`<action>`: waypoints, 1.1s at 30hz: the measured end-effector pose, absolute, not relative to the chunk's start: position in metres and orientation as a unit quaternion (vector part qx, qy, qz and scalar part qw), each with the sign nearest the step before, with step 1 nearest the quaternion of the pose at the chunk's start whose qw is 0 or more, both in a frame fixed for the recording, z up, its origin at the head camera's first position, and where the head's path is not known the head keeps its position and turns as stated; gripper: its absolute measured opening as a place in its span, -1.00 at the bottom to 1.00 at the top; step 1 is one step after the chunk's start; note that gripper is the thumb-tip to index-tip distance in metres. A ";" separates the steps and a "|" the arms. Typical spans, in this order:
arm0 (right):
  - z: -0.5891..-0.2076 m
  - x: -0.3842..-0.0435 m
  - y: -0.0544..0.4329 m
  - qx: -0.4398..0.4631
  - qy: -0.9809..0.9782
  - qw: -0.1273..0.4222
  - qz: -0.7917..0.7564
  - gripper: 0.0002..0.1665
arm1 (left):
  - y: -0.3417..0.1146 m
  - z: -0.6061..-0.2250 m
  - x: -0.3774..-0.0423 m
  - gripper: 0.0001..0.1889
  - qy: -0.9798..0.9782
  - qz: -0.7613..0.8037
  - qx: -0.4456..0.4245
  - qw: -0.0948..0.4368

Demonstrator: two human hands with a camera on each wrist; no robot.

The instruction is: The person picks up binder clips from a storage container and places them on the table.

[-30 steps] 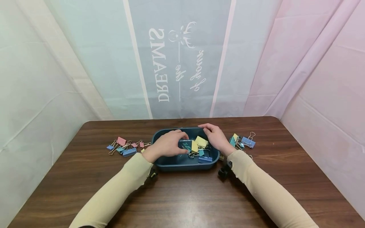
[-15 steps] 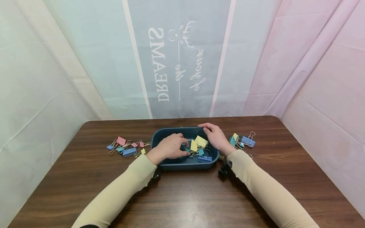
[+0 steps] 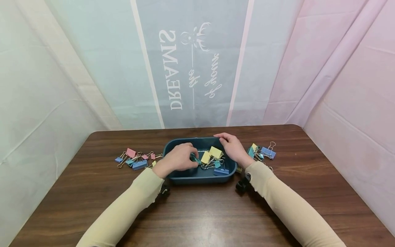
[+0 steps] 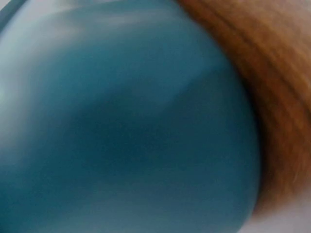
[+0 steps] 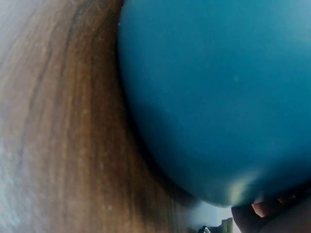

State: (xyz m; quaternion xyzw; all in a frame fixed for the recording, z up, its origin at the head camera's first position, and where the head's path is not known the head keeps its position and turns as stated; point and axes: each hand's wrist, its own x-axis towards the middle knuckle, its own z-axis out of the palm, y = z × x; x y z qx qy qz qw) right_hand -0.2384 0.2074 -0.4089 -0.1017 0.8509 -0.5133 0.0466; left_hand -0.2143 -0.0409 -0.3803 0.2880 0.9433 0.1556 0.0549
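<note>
A dark blue plastic bin [image 3: 197, 180] holds several binder clips. Over its left half, my left hand [image 3: 179, 157] pinches a teal binder clip [image 3: 193, 157] between thumb and fingers. Just right of those fingertips lie two yellow binder clips [image 3: 215, 153], a small teal binder clip [image 3: 217, 164] and a blue binder clip [image 3: 220, 172]. My right hand [image 3: 233, 149] grips the bin's far right rim, with some fingers [image 5: 265, 208] showing against the outer wall in the right wrist view. Mostly the bin's outer wall [image 4: 146, 121] fills the left wrist view.
Left of the bin, pink, blue, teal and yellow binder clips [image 3: 140, 165] lie on the brown wooden table [image 3: 200, 212]. Another pile, with a blue binder clip [image 3: 267, 152], lies to the right, beyond my right wrist. A fabric curtain [image 3: 197, 68] hangs behind the table's far edge.
My left hand has reached into the bin, taken hold of a teal binder clip and drawn it slightly left. The nearby yellow clips shifted a little left. My right hand stays at the rim.
</note>
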 end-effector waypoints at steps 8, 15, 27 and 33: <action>-0.408 -0.237 0.207 -0.104 0.851 0.045 -0.513 -0.59 | -0.066 -0.361 -0.210 -0.82 0.939 0.196 0.283 0.001; -0.408 -0.238 0.207 -0.100 0.854 0.043 -0.509 -0.60 | -0.096 -0.348 -0.208 -0.82 0.936 0.245 0.248 -0.044; -0.409 -0.236 0.207 -0.099 0.851 0.045 -0.513 -0.59 | -0.160 -0.342 -0.204 -0.79 0.944 0.267 0.179 -0.071; -0.408 -0.236 0.207 -0.099 0.852 0.044 -0.512 -0.59 | -0.189 -0.355 -0.202 -0.78 0.956 0.237 0.159 -0.065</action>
